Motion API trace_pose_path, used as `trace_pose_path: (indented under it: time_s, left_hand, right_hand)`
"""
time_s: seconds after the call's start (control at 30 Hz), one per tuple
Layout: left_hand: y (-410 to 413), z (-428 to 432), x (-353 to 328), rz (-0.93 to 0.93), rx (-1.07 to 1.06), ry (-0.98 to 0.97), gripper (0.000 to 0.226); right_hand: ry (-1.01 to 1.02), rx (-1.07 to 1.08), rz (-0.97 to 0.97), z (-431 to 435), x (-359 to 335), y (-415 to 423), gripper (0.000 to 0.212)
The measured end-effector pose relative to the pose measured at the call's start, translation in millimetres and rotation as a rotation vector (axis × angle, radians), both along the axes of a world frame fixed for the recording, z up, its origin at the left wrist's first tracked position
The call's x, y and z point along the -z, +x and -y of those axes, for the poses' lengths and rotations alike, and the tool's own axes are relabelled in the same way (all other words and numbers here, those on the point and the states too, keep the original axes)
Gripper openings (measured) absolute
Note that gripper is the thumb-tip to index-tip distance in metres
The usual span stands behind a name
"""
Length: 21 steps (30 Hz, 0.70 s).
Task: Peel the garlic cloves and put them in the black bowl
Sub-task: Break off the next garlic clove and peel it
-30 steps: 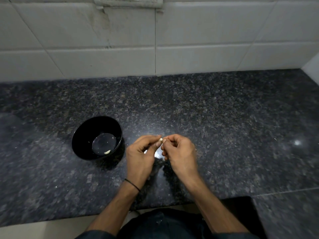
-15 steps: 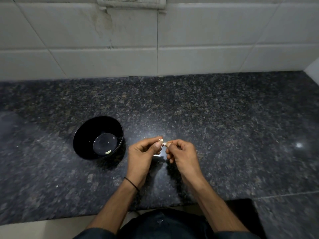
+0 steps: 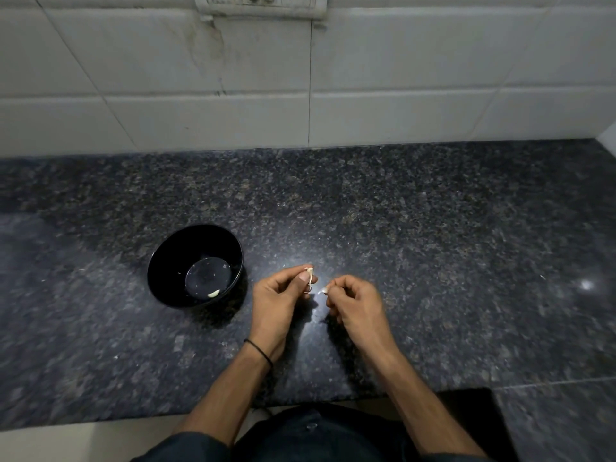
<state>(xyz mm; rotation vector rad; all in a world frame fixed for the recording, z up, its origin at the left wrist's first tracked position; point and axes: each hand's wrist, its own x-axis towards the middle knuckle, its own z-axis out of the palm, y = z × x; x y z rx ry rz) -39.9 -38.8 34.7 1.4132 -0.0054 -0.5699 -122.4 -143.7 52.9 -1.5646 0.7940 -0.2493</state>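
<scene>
In the head view, your left hand (image 3: 280,303) pinches a clove (image 3: 309,272) between thumb and forefinger. It holds the clove over the worktop (image 3: 433,245), probably so it can be stripped freely. Your right hand (image 3: 358,306), fingers curled, nips a torn scrap of skin (image 3: 323,290) just beside the clove, not touching it. The bowl (image 3: 160,261) sits close on your left with one peeled clove (image 3: 213,293) inside, handy for a short drop. The held clove seems only partly stripped.

Before us a dark speckled granite countertop (image 3: 416,228), our round glossy black bowl (image 3: 173,261) standing on it left of centre, tiny pale flecks (image 3: 542,277) scattered on the stone
</scene>
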Motion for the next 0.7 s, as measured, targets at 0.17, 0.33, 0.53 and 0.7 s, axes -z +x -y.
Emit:
trace_pose_path:
  time_s: [0.17, 0.33, 0.53, 0.7]
  left_hand:
    - [-1.3, 1.7, -0.3, -0.006, 0.035, 0.025, 0.014]
    - [0.1, 2.6, 4.5, 0.009, 0.087, 0.06, 0.014]
    - [3.4, 0.8, 7.1, 0.148, 0.195, 0.108, 0.015]
    - [2.7, -0.8, 2.9, 0.258, 0.226, 0.162, 0.016]
  right_hand:
    - [-0.185, 0.004, -0.017, 8.7, 3.6, 3.9, 0.019]
    - [-0.277, -0.036, 0.009, 9.1, 11.2, 12.3, 0.005]
    - [-0.471, -0.129, 0.077, 7.4, 8.4, 12.8, 0.005]
    - [-0.455, -0.077, 0.055, 7.6, 7.2, 12.4, 0.007]
